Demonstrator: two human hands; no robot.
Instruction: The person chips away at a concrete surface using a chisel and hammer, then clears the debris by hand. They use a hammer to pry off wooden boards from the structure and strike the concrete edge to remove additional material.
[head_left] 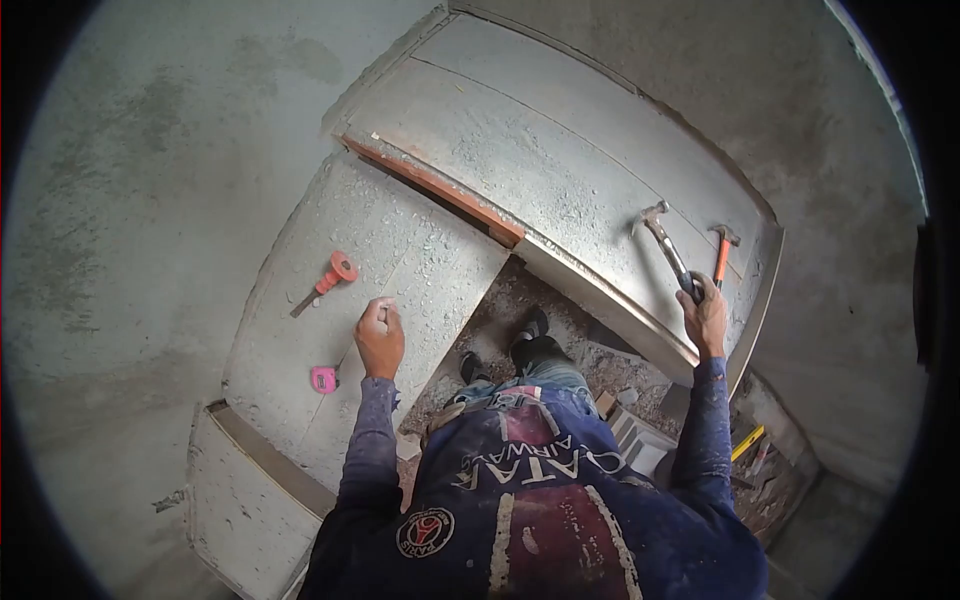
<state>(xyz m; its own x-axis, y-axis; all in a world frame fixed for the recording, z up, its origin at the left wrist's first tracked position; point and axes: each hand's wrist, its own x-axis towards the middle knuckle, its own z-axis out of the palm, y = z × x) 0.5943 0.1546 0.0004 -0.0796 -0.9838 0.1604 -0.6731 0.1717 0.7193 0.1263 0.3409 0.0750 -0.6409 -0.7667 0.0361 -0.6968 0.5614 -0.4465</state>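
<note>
Wrapped around the dark handle of a claw hammer (664, 239), the right grip (706, 316) is closed; the left grip (381, 342) has its fingers curled in, but whether they pinch anything I cannot tell. What is in hand looks like handling the hammer rather than striking. Lifting it would call for clearing the second hammer (723, 252).

Largest is the pale tabletop (560, 85), in a far and a left section, scattered with grey chips. A reddish strip (440, 190) runs where they meet. The held hammer is over the far section's right part, its head away from the body; the second lies nearer the right edge. On the left section, a chisel with a red guard (341, 266) lies near the outer edge, a pink tape measure (323, 379) nearer the body.

The fingers hide the held handle's end; the slot beneath the strip is too dark to read, and the right sleeve (709, 420) cuts across the floor clutter.
</note>
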